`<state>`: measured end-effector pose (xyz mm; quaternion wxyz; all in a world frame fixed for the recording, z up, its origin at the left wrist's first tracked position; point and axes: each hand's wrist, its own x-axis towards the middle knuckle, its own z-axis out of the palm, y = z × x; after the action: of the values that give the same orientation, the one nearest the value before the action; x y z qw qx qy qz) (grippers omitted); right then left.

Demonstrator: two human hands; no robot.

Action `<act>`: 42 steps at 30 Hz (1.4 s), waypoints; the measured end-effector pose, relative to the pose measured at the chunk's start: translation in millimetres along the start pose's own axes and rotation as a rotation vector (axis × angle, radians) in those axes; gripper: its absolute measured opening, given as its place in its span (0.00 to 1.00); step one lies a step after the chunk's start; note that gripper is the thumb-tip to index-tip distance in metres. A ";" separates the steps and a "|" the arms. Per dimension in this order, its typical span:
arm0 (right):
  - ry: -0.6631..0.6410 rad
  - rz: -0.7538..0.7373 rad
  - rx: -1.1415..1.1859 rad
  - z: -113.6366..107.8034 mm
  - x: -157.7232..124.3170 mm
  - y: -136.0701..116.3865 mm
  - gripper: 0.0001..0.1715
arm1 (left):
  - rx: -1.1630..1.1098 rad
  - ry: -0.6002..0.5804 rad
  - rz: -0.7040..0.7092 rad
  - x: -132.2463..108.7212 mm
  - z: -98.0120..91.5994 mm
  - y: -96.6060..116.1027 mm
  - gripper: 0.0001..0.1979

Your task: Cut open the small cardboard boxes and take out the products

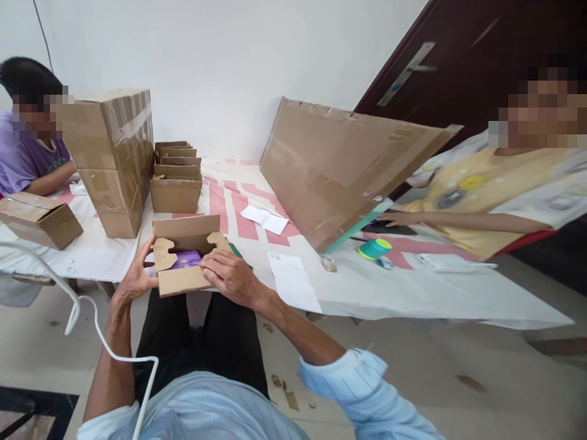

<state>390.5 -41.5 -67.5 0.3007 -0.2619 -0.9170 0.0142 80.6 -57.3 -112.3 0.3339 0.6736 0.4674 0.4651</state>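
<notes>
A small open cardboard box [183, 286] is held at the table's near edge, above my lap. Its back lid stands up and its side flaps stick inward. Inside lies something purple [186, 260], partly covered by the flaps. My left hand [137, 272] grips the box's left side, thumb toward the front and fingers behind. My right hand [232, 275] is closed over the right front corner, its bent fingertips by the purple thing. A dark green item [239, 253] shows just behind my right hand; its kind is unclear.
Stacked taped cartons [123, 165] and a row of open boxes [177, 194] stand left. A large cardboard sheet [339, 171] leans across the table. White papers [293, 281] and a green roll [375, 247] lie rightward. One person sits left, another right. A white cable [114, 353] hangs near my left arm.
</notes>
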 end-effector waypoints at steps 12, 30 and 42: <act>-0.442 0.286 -0.464 -30.5 39.9 22.2 0.15 | 0.005 0.008 -0.009 -0.2 2.3 2.3 0.61; -0.793 0.458 0.216 21.1 81.6 58.6 0.23 | -0.004 0.004 -0.015 -2.5 7.2 6.7 0.61; -0.218 0.353 -0.021 -40.9 77.2 32.1 0.17 | -0.004 0.025 0.033 7.8 9.7 -1.9 0.62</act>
<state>375.8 18.5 2.1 0.1901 -0.4185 -0.8840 0.0855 90.1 -49.4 -114.8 0.3218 0.6746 0.4594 0.4800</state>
